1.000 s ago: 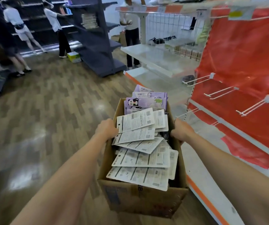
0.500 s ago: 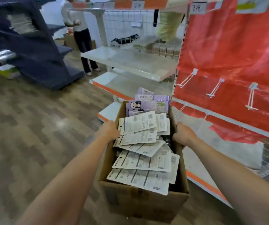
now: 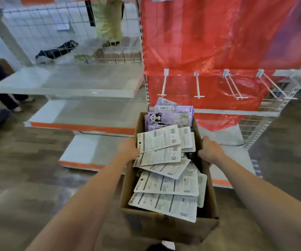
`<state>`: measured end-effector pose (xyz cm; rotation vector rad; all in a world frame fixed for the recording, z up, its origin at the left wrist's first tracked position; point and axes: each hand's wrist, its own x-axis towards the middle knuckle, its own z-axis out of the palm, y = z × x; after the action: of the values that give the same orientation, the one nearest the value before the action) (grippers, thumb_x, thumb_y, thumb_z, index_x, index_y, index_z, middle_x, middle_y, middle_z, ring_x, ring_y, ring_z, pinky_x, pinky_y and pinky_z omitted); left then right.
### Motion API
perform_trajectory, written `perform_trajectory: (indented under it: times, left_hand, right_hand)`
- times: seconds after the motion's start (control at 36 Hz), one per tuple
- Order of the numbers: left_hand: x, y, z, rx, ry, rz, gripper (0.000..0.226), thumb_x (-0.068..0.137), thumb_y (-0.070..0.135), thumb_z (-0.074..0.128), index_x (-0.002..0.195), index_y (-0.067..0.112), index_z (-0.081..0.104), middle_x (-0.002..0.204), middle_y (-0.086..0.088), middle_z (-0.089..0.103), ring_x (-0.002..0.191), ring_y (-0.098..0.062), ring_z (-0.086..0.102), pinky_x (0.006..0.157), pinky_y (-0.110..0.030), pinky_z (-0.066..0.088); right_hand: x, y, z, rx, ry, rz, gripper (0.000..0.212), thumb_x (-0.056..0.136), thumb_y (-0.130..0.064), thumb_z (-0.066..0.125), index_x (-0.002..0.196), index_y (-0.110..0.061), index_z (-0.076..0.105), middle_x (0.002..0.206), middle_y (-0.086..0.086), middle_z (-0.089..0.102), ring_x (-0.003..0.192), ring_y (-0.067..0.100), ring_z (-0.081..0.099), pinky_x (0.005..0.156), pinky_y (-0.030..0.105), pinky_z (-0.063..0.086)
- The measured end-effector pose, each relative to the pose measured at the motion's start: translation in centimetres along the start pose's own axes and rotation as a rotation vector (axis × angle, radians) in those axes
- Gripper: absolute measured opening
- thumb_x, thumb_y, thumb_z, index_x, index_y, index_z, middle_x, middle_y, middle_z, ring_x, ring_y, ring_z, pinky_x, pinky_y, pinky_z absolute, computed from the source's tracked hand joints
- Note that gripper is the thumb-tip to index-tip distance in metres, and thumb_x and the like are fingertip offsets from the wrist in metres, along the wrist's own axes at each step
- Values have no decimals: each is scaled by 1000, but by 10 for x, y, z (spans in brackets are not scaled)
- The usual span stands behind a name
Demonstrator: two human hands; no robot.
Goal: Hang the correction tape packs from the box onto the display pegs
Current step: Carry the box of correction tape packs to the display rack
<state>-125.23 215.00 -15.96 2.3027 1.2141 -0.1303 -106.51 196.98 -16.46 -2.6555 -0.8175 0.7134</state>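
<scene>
While both hands grip it, the cardboard box [image 3: 166, 225] brims with white-backed packs [image 3: 166, 183].

**A shop being stocked**

Retail gondola shelving [image 3: 62, 87] with orange price strips; a wire-mesh back panel [image 3: 37, 29]; white display pegs [image 3: 164, 84] on a red-covered backing [image 3: 209, 42]; wood-look floor [image 3: 19, 169]; carded packs [image 3: 166, 183] in a cardboard box [image 3: 169, 227].

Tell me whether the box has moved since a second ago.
Yes. The cardboard box, gripped by both hands, now faces the red panel and its display pegs; earlier those stood off to its right.
</scene>
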Motion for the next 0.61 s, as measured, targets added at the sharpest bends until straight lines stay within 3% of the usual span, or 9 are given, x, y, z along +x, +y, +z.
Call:
perform_trajectory:
  times: [0.08,0.22,0.39,0.53,0.61]
  left_hand:
    - [30,10,0,47,-16,78,21,89,13,55,103,2,65,105,-16,67,100,-32,63,83,-37,49]
    - [63,42,2,244,-45,188,30,90,14,52,117,3,59,119,-19,63,111,-36,59,87,-38,47]
    - [107,68,30,324,-163,345,27,89,19,53,113,6,57,115,-15,63,107,-33,59,88,-39,49]
    - [141,81,64,352,-264,508,28,87,17,56,114,8,57,119,-15,62,111,-33,57,88,-39,46]
    - [163,84,90,402,-351,597,34,84,18,57,117,11,56,118,-13,62,109,-33,58,84,-37,47]
  right_hand:
    - [5,7,1,61,25,86,23,87,-6,51,103,-8,35,91,12,52,56,25,54,60,32,44]
    - [4,27,7,113,74,246,34,88,-10,54,118,-3,39,114,21,58,102,37,58,72,35,42]
    - [-6,44,23,184,110,454,30,92,-12,51,117,-4,38,93,12,55,78,31,60,71,38,51]
    - [-11,54,56,270,156,705,54,91,-16,54,136,3,33,114,18,60,95,33,62,76,38,53]
    - [-14,54,84,352,177,824,40,89,-14,55,125,-4,40,119,18,57,104,35,59,86,44,52]
